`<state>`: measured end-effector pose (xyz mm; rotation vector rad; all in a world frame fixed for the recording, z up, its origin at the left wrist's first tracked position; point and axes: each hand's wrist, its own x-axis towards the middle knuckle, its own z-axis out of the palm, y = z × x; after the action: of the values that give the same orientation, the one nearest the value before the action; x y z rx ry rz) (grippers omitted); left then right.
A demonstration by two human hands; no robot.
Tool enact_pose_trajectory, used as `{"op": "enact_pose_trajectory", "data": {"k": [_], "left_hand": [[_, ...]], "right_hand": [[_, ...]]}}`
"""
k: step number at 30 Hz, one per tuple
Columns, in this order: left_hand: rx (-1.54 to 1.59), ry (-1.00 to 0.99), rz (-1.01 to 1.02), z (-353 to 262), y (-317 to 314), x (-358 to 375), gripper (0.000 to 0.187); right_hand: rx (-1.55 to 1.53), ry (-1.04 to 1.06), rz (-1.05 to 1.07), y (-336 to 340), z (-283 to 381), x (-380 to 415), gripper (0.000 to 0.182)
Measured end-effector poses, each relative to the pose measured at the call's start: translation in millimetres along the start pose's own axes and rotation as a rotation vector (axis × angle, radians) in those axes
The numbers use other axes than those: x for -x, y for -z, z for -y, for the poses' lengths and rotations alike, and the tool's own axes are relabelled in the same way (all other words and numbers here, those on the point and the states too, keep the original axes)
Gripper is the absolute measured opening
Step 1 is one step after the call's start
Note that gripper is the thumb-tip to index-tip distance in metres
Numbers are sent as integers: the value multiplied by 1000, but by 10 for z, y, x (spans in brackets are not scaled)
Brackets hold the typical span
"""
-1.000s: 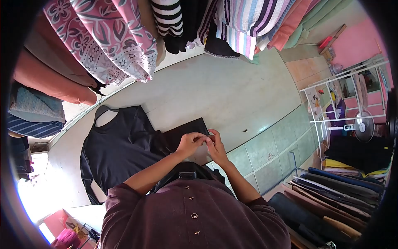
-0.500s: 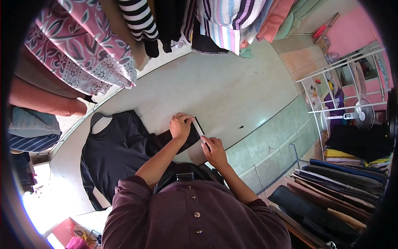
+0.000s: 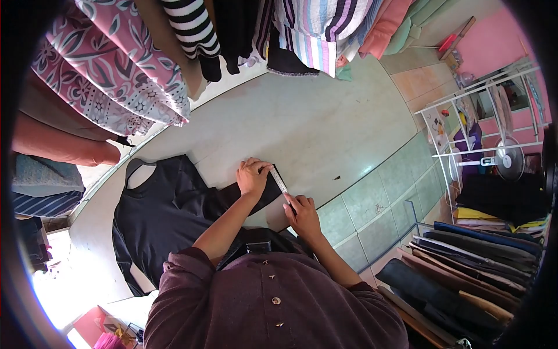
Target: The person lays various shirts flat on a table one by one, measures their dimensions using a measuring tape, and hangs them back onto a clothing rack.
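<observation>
A black long-sleeved top on a dark hanger lies on the pale surface, one sleeve stretched out toward the right. Across that sleeve's end runs a white measuring tape with dark markings. My left hand pinches the tape's upper end at the far corner of the cuff. The lower end is held by my right hand, fingers closed around it at the near corner. Part of the sleeve is hidden beneath my left forearm.
Hanging clothes, among them a pink patterned garment and a striped one, line the far side. At right stand a white rack, a fan and a row of hung trousers. Green floor tiles border the pale surface.
My right hand has shifted very slightly down and to the right, and a little more tape shows. My left hand stays almost in place; the black top has not moved.
</observation>
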<state>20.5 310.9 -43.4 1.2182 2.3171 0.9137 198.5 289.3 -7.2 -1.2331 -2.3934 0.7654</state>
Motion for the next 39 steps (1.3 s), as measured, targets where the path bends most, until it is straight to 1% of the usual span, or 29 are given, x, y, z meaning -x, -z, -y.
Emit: {"op": "enact_pose_trajectory", "data": {"k": [3, 12, 13, 14, 15, 16, 17, 18, 19, 20, 21, 23, 24, 26, 27, 28, 29, 30, 31, 32, 33, 34, 35, 37, 38, 39], "left_hand": [[9, 0, -16, -8, 6, -2, 10], [-6, 24, -8, -29, 18, -10, 10], [0, 20, 28, -31, 33, -16, 11], [5, 17, 62, -26, 57, -21, 13], [5, 18, 50, 12, 43, -30, 13], [48, 8, 64, 81, -4, -45, 22], [91, -1, 74, 156, -38, -68, 30], [87, 3, 53, 224, -51, -83, 30], [177, 9, 116, 277, -48, -85, 36], [268, 14, 177, 336, -40, -74, 42], [324, 24, 188, 367, -8, -23, 46], [374, -183, 24, 130, 489, 174, 33], [380, -303, -47, 38, 735, 269, 26], [242, -405, -227, 170, 1117, 525, 19], [176, -399, -296, 293, 1306, 661, 21], [92, -361, -378, 451, 1476, 785, 21], [31, -292, -467, 652, 1613, 922, 20], [-58, -173, -507, 903, 1738, 1065, 19], [-121, -65, -561, 1166, 1834, 1216, 19], [-212, 56, -598, 1381, 1953, 1382, 20], [-245, 149, -663, 1564, 2059, 1540, 21], [-311, 232, -685, 1784, 2159, 1706, 24], [-312, 278, -736, 1984, 2241, 1851, 28], [-356, 361, -747, 2272, 2397, 2055, 35], [-344, 402, -740, 2398, 2451, 2110, 41], [-335, 408, -747, 2474, 2507, 2108, 41]], "right_hand": [[22, -1, 27, 17, 7, -15, 31], [33, 50, 13, -32, -56, 28, 32], [34, 57, 11, -41, -67, 28, 32], [35, 45, 6, -53, -77, 29, 38], [35, 35, 1, -60, -81, 26, 43], [33, 50, 0, -66, -75, 32, 43], [-8, 7, -48, -76, -67, 40, 48], [-54, -35, -94, -83, -53, 34, 54], [-99, -13, -91, -66, -42, 9, 60], [-108, 9, -87, -43, -20, -13, 60], [-51, 57, -11, -10, 9, -37, 59], [97, 183, 122, -26, 50, -86, 56], [88, 208, 126, -30, 61, -135, 56], [269, 220, 474, 3, 33, -206, 50], [280, 313, 302, -89, -229, -230, 48], [366, 423, 149, -75, -508, -329, 49], [345, 174, 235, 158, -532, -492, 49], [478, -114, 269, 262, -811, -655, 47], [594, -174, 100, 437, -968, -770, 49], [650, -139, 0, 584, -1316, -847, 49], [642, -190, -139, 753, -1320, -871, 48], [632, -239, -280, 891, -1225, -890, 47], [632, -234, -287, 872, -1140, -902, 47], [389, -166, -403, 764, -877, -886, 45], [354, -46, -341, 605, -674, -851, 44], [322, 75, -275, 398, -382, -794, 44]]}}
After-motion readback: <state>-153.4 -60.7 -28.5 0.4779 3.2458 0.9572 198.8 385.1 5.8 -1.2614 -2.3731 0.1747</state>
